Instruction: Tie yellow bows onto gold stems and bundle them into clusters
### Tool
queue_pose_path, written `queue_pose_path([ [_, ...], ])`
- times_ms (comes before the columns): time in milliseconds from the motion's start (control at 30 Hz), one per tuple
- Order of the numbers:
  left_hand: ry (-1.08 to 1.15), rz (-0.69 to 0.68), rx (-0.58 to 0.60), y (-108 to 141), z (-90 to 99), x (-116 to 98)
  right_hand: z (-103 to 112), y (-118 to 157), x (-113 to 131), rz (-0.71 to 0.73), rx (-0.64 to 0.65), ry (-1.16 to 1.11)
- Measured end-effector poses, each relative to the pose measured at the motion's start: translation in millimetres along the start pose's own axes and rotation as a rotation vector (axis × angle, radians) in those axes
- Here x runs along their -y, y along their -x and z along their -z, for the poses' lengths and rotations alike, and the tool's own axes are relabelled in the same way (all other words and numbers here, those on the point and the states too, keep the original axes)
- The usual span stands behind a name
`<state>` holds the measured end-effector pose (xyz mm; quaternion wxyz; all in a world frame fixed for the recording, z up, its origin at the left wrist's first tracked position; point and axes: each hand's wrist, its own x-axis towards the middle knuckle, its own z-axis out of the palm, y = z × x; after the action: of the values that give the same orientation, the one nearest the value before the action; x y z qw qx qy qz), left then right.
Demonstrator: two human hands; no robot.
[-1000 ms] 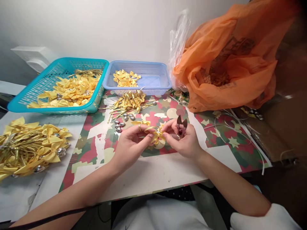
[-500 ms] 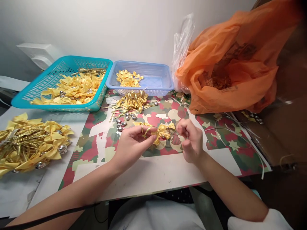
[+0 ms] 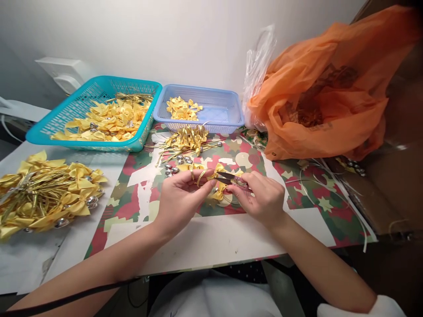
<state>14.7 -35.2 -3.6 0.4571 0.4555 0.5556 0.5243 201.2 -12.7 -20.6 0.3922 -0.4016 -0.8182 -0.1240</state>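
Note:
Low over the patterned sheet, my left hand (image 3: 185,198) pinches a yellow ribbon bow (image 3: 220,189) with looped gold cord (image 3: 201,176). Small dark-bladed scissors (image 3: 228,177) are in my right hand (image 3: 261,193), their blades pointing left at the bow beside my left fingertips. Whether the blades touch the cord is too small to tell. Just behind my left hand lie several silver bells (image 3: 172,169). A pile of yellow bows with gold cords (image 3: 190,141) sits farther back.
A teal basket (image 3: 153,105) and a blue basket (image 3: 238,110) hold yellow bows at the back. An orange bag (image 3: 297,141) stands at the right, with white strips (image 3: 350,207) before it. A large bundle of bows (image 3: 49,193) lies at the left.
My right hand has moved left and closer to my left hand, and the scissors' blades now show at the bow. The view has shifted slightly.

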Motion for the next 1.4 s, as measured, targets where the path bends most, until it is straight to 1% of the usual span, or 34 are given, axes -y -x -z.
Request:
queue_pose_path([
  [400,0.019,0.006,-0.004,-1.3,0.4,1.7,-0.7,0.7,2.3,0.059,-0.010,0.070],
  [533,0.001,0.014,-0.010,-1.1,0.2,2.0,-0.5,0.9,4.1,0.053,-0.003,0.077],
  [633,-0.010,0.007,-0.007,-0.9,0.6,2.2,-0.2,0.9,4.5,0.035,0.012,0.035],
  [700,-0.007,0.003,-0.003,-1.2,0.8,2.8,-0.2,1.0,3.1,-0.028,0.015,-0.051],
  [767,-0.001,-0.002,-0.001,-1.8,0.9,3.7,-0.8,1.3,0.5,-0.159,0.031,-0.184],
  [867,0.006,-0.036,0.019,-3.0,1.2,5.5,-3.4,1.6,-3.5,-0.384,0.119,-0.395],
  [933,-0.006,-0.075,0.032,-3.8,1.8,6.7,-5.3,1.7,-4.6,-0.454,0.184,-0.491],
  [1000,-0.035,-0.104,0.039,-4.2,2.6,7.7,-6.4,1.4,-4.2,-0.461,0.215,-0.536],
  [1067,-0.060,-0.113,0.040,-4.2,3.5,8.7,-6.4,1.0,-3.0,-0.444,0.210,-0.548],
  [1200,-0.103,-0.114,0.044,-3.9,4.7,10.9,-5.1,0.3,-1.1,-0.426,0.209,-0.527],
  [1400,-0.164,-0.161,0.039,-4.5,5.3,12.7,-5.1,-0.1,-1.0,-0.430,0.225,-0.505],
])
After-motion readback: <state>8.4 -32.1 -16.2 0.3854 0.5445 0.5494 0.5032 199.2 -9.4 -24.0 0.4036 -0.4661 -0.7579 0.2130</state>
